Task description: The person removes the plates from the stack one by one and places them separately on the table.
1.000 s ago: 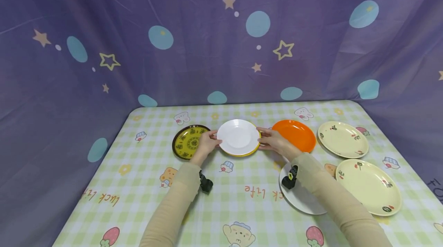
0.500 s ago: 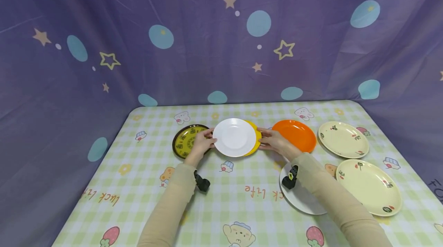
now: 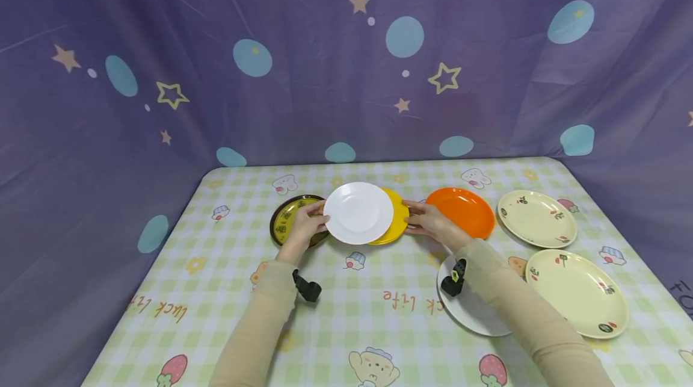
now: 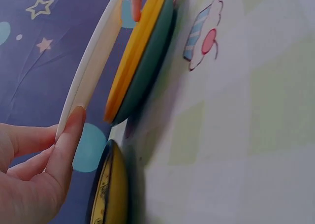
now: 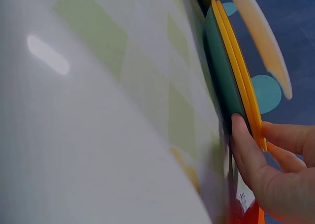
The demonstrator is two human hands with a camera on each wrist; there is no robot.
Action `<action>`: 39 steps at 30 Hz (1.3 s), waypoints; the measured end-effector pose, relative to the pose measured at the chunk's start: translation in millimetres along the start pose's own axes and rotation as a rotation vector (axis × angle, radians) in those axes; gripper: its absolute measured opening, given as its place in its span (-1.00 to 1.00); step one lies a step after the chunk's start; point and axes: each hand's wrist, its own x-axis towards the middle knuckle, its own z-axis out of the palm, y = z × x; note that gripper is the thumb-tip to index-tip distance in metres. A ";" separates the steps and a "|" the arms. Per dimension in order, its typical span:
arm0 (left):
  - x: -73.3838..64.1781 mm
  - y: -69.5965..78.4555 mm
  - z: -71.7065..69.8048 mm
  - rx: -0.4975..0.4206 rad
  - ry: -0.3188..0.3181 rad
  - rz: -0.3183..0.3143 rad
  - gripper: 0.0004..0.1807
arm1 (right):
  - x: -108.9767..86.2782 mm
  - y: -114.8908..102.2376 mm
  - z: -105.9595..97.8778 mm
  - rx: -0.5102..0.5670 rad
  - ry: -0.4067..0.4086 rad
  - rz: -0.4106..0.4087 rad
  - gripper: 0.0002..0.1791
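Note:
My left hand point(image 3: 304, 229) pinches the left rim of a small white plate point(image 3: 358, 212), thumb on one face and fingers on the other. This plate is raised and overlaps a stack of yellow plates point(image 3: 399, 221) in the head view; the left wrist view shows a gap between them. My right hand point(image 3: 433, 224) pinches the right edge of that stack. Beneath the yellow rims sits a dark teal plate or underside point(image 4: 150, 69), close over the tablecloth. Partly behind my left hand lies an olive-yellow patterned plate point(image 3: 283, 226) with a dark rim.
An orange plate point(image 3: 460, 211) lies just right of my right hand. Two cream oval plates point(image 3: 536, 218) with small prints are farther right. A larger white plate point(image 3: 470, 309) lies under my right forearm. The checked tablecloth point(image 3: 216, 315) meets a purple curtain point(image 3: 325, 116) behind.
My left hand has moved the white plate left and slightly up, off the yellow stack, uncovering more of the yellow. The right hand has stayed in place holding the stack.

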 end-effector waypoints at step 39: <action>-21.5 16.2 -83.1 -0.027 0.090 -0.064 -0.49 | -0.7 -2.4 3.9 -0.012 0.040 0.039 -0.38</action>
